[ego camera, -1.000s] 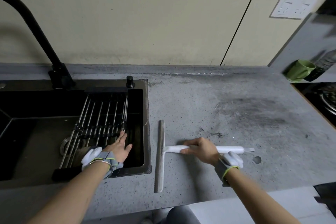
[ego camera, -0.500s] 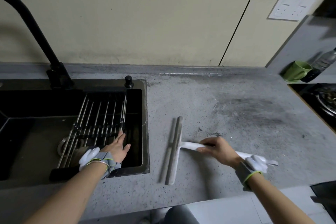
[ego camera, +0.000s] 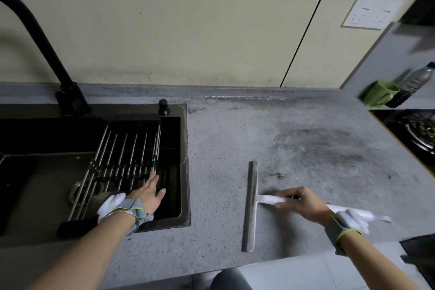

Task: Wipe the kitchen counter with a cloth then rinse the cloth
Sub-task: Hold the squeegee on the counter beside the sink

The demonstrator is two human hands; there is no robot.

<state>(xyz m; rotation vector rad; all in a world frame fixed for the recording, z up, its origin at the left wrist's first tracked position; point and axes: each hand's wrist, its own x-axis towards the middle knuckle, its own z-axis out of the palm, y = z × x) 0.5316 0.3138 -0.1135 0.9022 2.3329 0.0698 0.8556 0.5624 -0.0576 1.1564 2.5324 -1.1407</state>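
Note:
My right hand (ego camera: 302,203) grips the white handle of a squeegee (ego camera: 250,207), whose long grey blade lies flat on the grey speckled counter (ego camera: 294,148), running front to back. My left hand (ego camera: 147,194) rests with straight fingers on the metal roll-up rack (ego camera: 122,162) that spans the black sink (ego camera: 184,167). A dark smudged patch marks the counter behind and right of the blade. No cloth is in view.
A black faucet (ego camera: 47,54) rises at the sink's back left, and a small black knob (ego camera: 163,106) stands at its back right corner. A green mug (ego camera: 379,93) and a plastic bottle (ego camera: 412,83) stand far right, beside a stove burner (ego camera: 421,134).
My right hand has dragged the squeegee to the right across the counter, away from the sink edge. The left hand has stayed on the rack.

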